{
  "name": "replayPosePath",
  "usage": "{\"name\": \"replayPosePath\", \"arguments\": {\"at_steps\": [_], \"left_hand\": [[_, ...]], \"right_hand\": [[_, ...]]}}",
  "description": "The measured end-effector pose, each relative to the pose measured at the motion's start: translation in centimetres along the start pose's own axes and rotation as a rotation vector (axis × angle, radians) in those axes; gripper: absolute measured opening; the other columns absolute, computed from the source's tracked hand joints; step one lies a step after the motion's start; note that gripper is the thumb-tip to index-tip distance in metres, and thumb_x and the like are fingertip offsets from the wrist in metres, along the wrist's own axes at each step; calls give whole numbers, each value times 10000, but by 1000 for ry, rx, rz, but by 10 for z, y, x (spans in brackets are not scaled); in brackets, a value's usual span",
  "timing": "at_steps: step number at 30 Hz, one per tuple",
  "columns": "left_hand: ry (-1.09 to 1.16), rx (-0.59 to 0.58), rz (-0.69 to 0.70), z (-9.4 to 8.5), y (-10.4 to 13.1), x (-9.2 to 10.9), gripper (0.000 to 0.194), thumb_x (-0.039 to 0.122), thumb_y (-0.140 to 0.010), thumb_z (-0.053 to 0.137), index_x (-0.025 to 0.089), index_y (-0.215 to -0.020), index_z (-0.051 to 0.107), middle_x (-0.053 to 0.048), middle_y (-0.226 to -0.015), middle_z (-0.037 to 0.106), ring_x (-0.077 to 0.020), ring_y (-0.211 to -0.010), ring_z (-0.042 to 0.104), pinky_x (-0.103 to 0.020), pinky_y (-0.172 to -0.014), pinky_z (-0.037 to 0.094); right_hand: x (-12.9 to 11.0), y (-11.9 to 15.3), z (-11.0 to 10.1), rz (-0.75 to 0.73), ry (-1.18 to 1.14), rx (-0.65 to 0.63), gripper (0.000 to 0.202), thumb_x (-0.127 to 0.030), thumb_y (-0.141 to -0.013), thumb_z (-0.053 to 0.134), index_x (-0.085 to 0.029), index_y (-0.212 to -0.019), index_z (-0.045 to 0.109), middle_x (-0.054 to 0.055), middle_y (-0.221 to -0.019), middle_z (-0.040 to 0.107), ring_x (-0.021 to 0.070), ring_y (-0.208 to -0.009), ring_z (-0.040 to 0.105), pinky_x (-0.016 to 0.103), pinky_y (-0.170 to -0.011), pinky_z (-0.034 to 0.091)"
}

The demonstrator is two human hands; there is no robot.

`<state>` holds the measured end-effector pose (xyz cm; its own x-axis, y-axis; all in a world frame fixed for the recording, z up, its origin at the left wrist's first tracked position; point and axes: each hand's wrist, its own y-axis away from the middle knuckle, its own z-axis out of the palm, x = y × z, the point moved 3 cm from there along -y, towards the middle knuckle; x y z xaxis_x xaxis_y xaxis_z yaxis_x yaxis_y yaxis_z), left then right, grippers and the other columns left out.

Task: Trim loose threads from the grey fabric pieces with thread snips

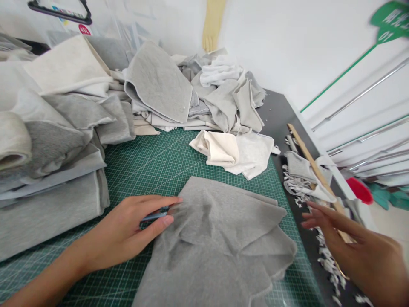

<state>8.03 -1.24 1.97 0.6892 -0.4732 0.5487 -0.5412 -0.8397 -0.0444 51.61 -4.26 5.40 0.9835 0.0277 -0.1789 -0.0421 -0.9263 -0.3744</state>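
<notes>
My left hand [137,232] rests at the left edge of a grey fleece-like cloth [217,238], its fingertips touching the fabric. Between the thumb and fingers sits a slim blue tool [155,216], mostly hidden, so its kind is unclear. The cloth lies creased on a green cutting mat [143,162], with layered, wavy edges on its right side. Off to the right, my right hand [358,247] hovers over the dark table edge, slightly blurred, its fingers stretched out with nothing seen in them. A thin gold-coloured curve [341,270] shows just below it.
Piles of grey and cream fabric [64,115] fill the left and back [159,81]. Folded cream cloth [220,147] lies at the mat's far right. A wooden strip [311,160] and scraps [300,179] line the right edge. Metal poles [361,94] lean beyond; a yellow glove [213,25] hangs behind.
</notes>
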Motion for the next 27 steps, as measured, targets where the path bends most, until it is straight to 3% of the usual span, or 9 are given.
{"name": "replayPosePath", "arguments": {"at_steps": [2, 4, 5, 8, 10, 13, 16, 19, 27], "left_hand": [[-33, -45, 24, -4, -11, 9, 371, 407, -1015, 462, 353, -1377, 524, 29, -1241, 697, -160, -1066, 686, -293, -884, 552], [-101, -99, 61, -7, -24, 18, 351, 436, -1018, 443, 339, -1334, 562, 18, -1154, 718, -175, -971, 704, -316, -822, 549], [-135, -120, 79, -7, -31, 21, 348, 450, -1019, 433, 331, -1311, 581, 13, -1119, 722, -183, -930, 707, -325, -787, 544], [-192, -160, 139, -5, -49, 26, 358, 476, -1025, 406, 310, -1267, 611, 6, -1076, 721, -198, -895, 708, -339, -743, 523], [-203, -165, 169, -2, -55, 25, 354, 478, -1025, 410, 307, -1257, 615, 11, -1043, 721, -196, -879, 706, -334, -720, 511], [-207, -148, 187, 4, -56, 19, 343, 457, -1014, 454, 314, -1296, 588, 17, -1014, 720, -178, -830, 703, -317, -676, 491], [-196, -132, 205, 9, -51, 16, 352, 424, -1007, 489, 313, -1334, 554, 12, -1061, 719, -164, -830, 706, -305, -660, 484], [-198, -132, 232, 14, -47, 16, 327, 409, -1009, 492, 307, -1314, 556, 18, -1027, 712, -158, -803, 703, -306, -628, 479], [-271, -85, 272, 19, -42, 19, 314, 343, -1019, 474, 259, -1311, 556, 6, -882, 656, -157, -644, 657, -330, -522, 441]], "right_hand": [[-43, -8, 3, -153, -259, -92, 293, -276, -892, 646, -241, -1172, 721, 19, -884, 797, 181, -776, 768, 224, -671, 614], [-84, -13, 8, -260, -451, -139, 276, -215, -894, 646, -254, -1158, 713, 36, -1123, 764, 192, -995, 743, 271, -897, 599], [-103, -14, 13, -312, -520, -152, 299, -177, -892, 645, -256, -1175, 702, 33, -1144, 755, 184, -1028, 729, 284, -946, 581], [-145, -14, 32, -394, -695, -187, 316, -160, -876, 675, -231, -1184, 686, 42, -1145, 741, 170, -1063, 699, 292, -960, 574], [-161, -12, 47, -421, -772, -217, 335, -214, -859, 719, -202, -1191, 675, 69, -1175, 723, 184, -1077, 686, 318, -951, 580], [-169, -7, 65, -425, -812, -244, 380, -289, -830, 763, -181, -1183, 674, 97, -1205, 702, 215, -1076, 675, 372, -935, 584], [-166, 0, 76, -379, -813, -286, 285, -272, -845, 747, -187, -1112, 699, 89, -1159, 706, 214, -1016, 672, 384, -879, 587], [-163, 6, 82, -351, -795, -334, 209, -234, -866, 717, -191, -1070, 702, 68, -1085, 711, 205, -956, 647, 387, -846, 573], [-163, 8, 91, -297, -814, -375, 243, -248, -851, 735, -191, -1080, 676, 62, -1080, 694, 222, -966, 601, 413, -851, 542]]}}
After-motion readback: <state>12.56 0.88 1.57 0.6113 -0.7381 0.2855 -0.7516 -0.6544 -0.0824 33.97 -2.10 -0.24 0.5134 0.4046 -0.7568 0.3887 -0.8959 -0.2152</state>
